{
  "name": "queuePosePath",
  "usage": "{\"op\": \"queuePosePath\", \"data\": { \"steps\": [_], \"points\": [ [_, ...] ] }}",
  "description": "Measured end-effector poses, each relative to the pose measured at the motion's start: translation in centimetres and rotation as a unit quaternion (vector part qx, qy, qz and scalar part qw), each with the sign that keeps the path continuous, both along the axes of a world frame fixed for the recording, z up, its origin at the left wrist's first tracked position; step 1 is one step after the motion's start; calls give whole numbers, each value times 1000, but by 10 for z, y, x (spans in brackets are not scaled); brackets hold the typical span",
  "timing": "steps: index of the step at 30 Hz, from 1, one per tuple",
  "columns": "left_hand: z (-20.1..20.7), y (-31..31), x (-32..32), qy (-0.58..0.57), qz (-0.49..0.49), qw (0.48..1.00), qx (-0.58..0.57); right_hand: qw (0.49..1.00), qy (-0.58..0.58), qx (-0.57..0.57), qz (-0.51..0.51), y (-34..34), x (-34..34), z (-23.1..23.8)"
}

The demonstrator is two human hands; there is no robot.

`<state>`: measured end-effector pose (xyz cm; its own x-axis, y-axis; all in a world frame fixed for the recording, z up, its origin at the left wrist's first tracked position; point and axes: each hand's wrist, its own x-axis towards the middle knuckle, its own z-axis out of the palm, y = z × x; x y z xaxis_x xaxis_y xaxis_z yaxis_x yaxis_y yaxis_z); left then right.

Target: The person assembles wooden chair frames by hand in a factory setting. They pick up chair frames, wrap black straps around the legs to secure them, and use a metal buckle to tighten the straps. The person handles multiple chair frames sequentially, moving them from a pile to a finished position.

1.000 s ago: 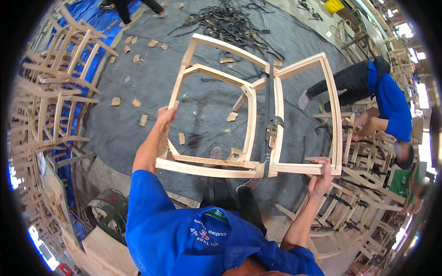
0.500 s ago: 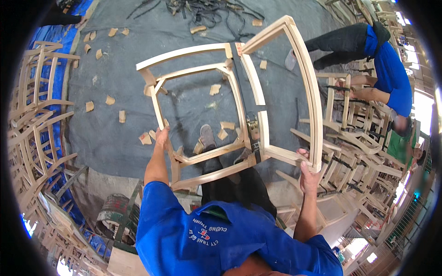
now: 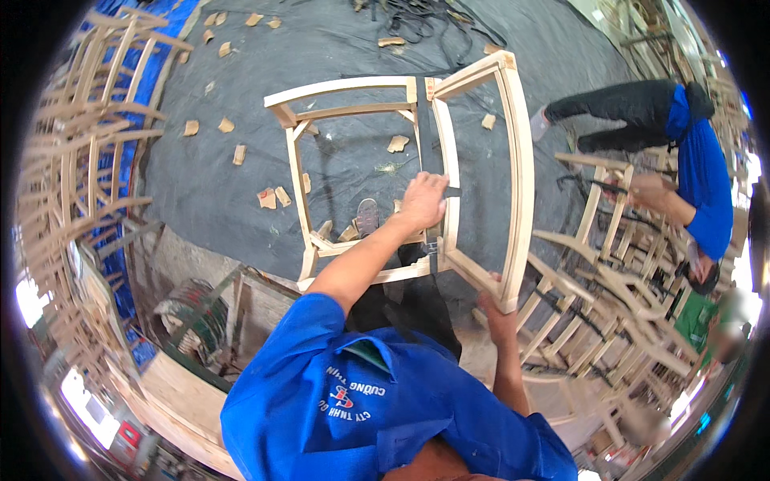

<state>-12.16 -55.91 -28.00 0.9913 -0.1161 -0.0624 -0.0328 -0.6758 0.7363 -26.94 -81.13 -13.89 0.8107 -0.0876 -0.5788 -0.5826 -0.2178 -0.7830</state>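
Note:
A bare wooden chair frame (image 3: pixel 523 176) is held up in front of me. Its open seat frame lies to the left and a taller rectangular frame stands to the right. A black strap (image 3: pixel 430 140) runs along the joint between the two parts. My left hand (image 3: pixel 423 202) reaches across the seat opening, its fingers closed on the strap. It covers the place where a metal buckle showed earlier. My right hand (image 3: pixel 500 314) grips the near right corner of the frame, its fingers partly hidden by the wood.
Wood offcuts (image 3: pixel 239 154) are scattered over the grey floor sheet (image 3: pixel 216 192), with a heap of black straps (image 3: pixel 417 24) at the far side. A co-worker in blue (image 3: pixel 706 188) bends over chair frames (image 3: pixel 597 208) on the right. More frames (image 3: pixel 96 152) are stacked at left.
My left hand has let go of the seat frame's left rail and moved right to the strap. My right hand stays at the frame's near corner.

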Motion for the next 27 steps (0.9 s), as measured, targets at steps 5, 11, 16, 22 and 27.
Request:
{"op": "queuePosePath", "data": {
  "steps": [5,11,16,22,27],
  "points": [
    [-12,-18,22,125,4,992,-22,971,128,-82,183,-38,-22,-3],
    [11,158,57,101,454,821,-333,882,149,30,446,-37,-25,21],
    [-6,200,-21,100,439,891,-65,807,-88,-53,582,62,62,51],
    [-32,43,-153,226,385,880,-163,724,-153,-371,561,132,90,-70],
    [-25,-11,-217,101,340,928,-115,609,-193,-425,641,129,98,-114]
  ]
}}
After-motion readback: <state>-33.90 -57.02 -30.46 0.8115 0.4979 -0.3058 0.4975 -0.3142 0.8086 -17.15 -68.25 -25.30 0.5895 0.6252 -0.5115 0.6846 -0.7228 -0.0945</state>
